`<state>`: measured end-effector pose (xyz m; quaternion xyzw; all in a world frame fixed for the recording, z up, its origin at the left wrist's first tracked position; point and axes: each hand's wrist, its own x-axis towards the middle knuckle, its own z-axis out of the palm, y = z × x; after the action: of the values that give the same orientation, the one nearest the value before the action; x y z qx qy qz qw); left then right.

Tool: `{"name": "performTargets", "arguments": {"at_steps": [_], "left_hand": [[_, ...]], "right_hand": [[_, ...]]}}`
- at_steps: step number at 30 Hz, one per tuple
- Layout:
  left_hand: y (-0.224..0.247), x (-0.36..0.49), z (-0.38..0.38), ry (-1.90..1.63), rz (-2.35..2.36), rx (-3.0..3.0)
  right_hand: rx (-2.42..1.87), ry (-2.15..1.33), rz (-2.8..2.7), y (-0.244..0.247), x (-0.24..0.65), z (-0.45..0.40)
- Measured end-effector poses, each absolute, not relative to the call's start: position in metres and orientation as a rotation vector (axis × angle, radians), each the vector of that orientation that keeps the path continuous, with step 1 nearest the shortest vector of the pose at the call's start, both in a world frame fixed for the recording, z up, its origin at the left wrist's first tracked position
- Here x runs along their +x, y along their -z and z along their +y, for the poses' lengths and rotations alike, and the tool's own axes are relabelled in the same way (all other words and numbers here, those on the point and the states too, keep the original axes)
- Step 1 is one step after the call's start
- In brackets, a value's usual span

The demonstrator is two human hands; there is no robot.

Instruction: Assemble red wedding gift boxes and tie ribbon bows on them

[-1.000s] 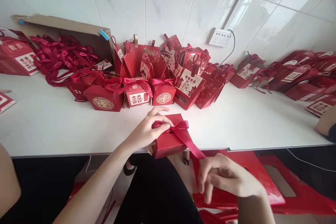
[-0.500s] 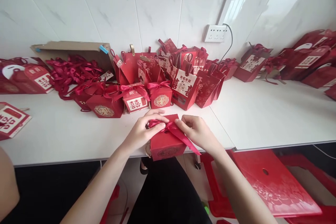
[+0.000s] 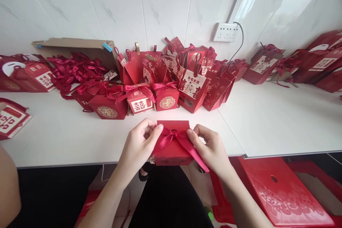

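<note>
A small red gift box (image 3: 173, 156) sits at the table's front edge, right before me. A shiny red ribbon (image 3: 174, 134) is tied in a bow on its upper part, with a long tail hanging down to the right. My left hand (image 3: 144, 139) is closed, its thumb and fingers pinching the bow's left side. On the other side my right hand (image 3: 207, 142) pinches the ribbon's right side between thumb and curled fingers. Behind the box's bow, a flat red flap (image 3: 173, 125) stands up.
Several finished-looking red boxes (image 3: 108, 108) with bows and red bags (image 3: 193, 89) line the wall. A cardboard box (image 3: 77, 43) of ribbons stands back left. A white socket strip (image 3: 225, 32) hangs on the wall. A red stool (image 3: 288, 192) is lower right; another person's arm (image 3: 9, 181) shows at left.
Both hands have moved apart to the bow's two sides, pulling it wider. The box now faces me more squarely, and its rear flap shows more. The view has shifted slightly.
</note>
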<state>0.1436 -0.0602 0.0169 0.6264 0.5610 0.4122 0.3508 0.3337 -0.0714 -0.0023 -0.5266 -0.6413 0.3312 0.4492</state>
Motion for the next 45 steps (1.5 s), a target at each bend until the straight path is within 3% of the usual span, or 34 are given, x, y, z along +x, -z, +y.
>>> {"name": "performTargets", "arguments": {"at_steps": [5, 22, 45], "left_hand": [[-0.015, 0.145, -0.064, -1.039, 1.419, 1.433], [0.001, 0.175, -0.075, -1.503, 1.292, 0.965], [0.021, 0.18, -0.073, -1.587, 1.251, 0.892]], "right_hand": [[-1.294, -0.867, -1.53, 0.001, 0.333, -0.075], [-1.119, -1.05, -1.148, 0.021, 0.319, -0.075], [-0.949, -1.062, -0.736, 0.037, 0.302, -0.075]]}}
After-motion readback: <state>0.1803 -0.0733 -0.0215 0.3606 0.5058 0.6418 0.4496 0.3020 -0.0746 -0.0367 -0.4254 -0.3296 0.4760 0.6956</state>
